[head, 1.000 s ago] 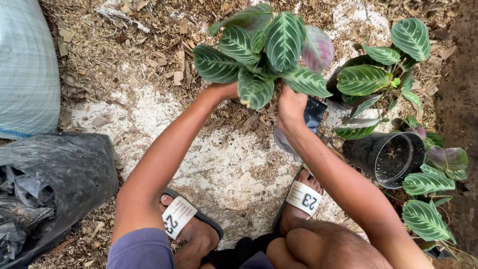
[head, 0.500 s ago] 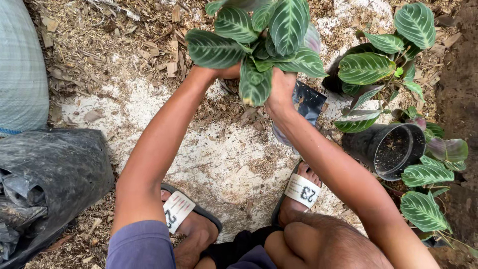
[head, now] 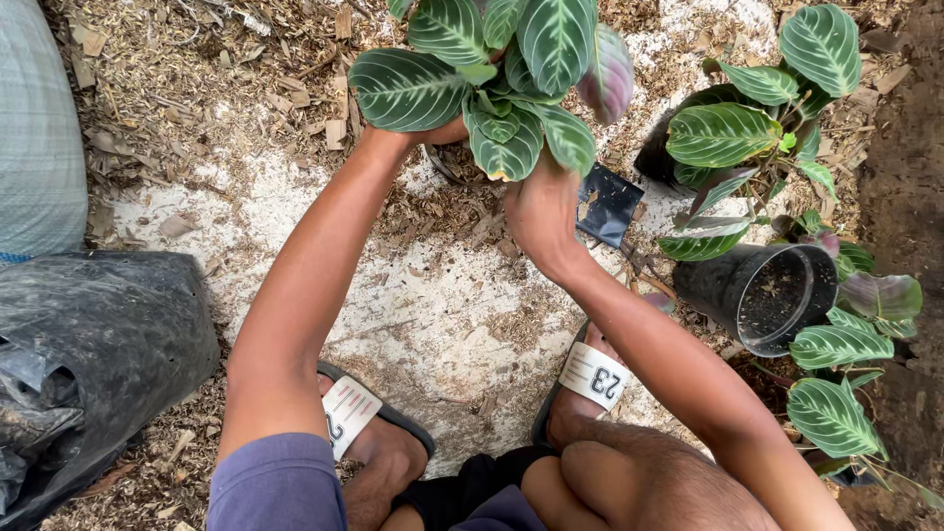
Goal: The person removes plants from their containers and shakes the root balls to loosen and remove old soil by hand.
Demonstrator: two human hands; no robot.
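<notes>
Pale, dusty ground (head: 433, 324) fills the view, strewn with dry wood chips and shavings, thickest towards eleven o'clock; at nine o'clock a grey woven sack (head: 34, 138) leans in at the edge, and just below it, at eight, a crumpled black plastic bag (head: 88, 364) slumps on the ground; its contents cannot be seen. Up at twelve o'clock sits the plant with broad, dark green, pale-veined leaves (head: 492, 69), held between both hands; the left hand (head: 442, 133) comes in under the leaves at its eleven o'clock side, mostly hidden by foliage, so its grip cannot be made out; the right hand (head: 541, 211) is cupped against the base at the plant's five o'clock side, fingers curled up under the leaves, grasping it. At two o'clock a second striped-leaf plant (head: 757, 128) stands well apart from the hands; at three o'clock a round black plastic pot (head: 762, 295) lies tipped, its mouth showing only a crust of dark soil; a small black plastic nursery bag (head: 610, 202) lies just beside the right hand. White-strapped sandals (head: 590, 379) sit at six.
</notes>
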